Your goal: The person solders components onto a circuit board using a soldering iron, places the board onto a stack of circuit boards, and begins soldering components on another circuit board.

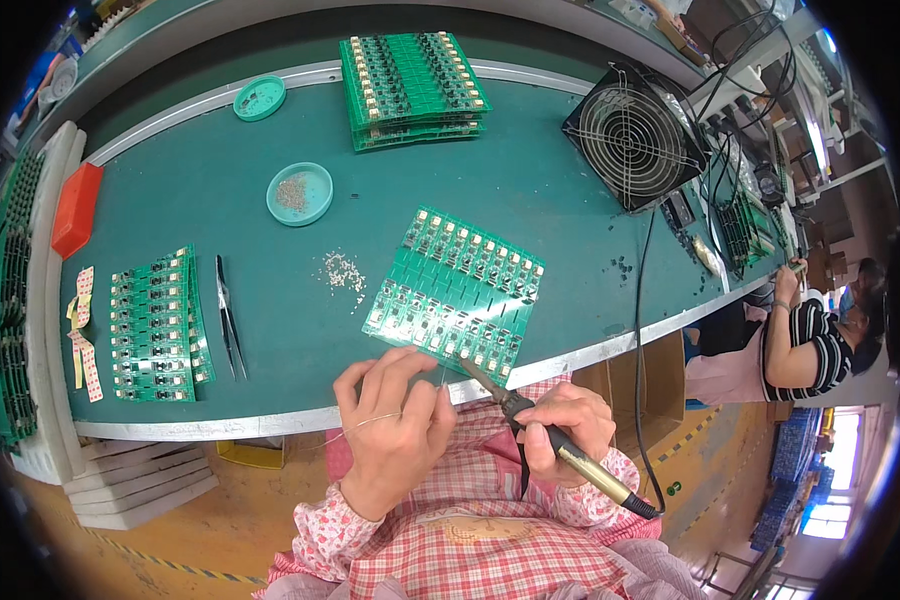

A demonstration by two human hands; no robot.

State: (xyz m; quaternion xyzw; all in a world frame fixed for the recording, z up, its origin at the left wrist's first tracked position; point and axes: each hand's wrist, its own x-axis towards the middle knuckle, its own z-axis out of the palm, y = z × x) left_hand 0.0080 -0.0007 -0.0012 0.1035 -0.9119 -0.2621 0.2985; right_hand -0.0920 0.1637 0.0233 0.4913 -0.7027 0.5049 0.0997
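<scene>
A green circuit board panel (pixel 460 285) with rows of small parts lies turned at an angle near the table's front edge. My right hand (pixel 570 432) is closed round a soldering iron (pixel 560 440), whose tip reaches the panel's near edge. My left hand (pixel 395 412) is at the same edge, its fingers curled and pinching a thin solder wire (pixel 360 427) that trails back over the hand. The wire's end by the iron tip is too small to make out. Left of the panel lie a scatter of tiny pale parts (pixel 341 273) and black tweezers (pixel 230 315).
Stacked panels (pixel 415 90) stand at the back, more boards (pixel 155 330) at left. Two turquoise dishes (pixel 300 215) (pixel 260 98), a red box (pixel 77 210) and paper strips (pixel 85 340) are about. A black fan (pixel 630 140) stands right; the iron's cable (pixel 642 350) crosses the edge. Another person (pixel 805 345) sits farther right.
</scene>
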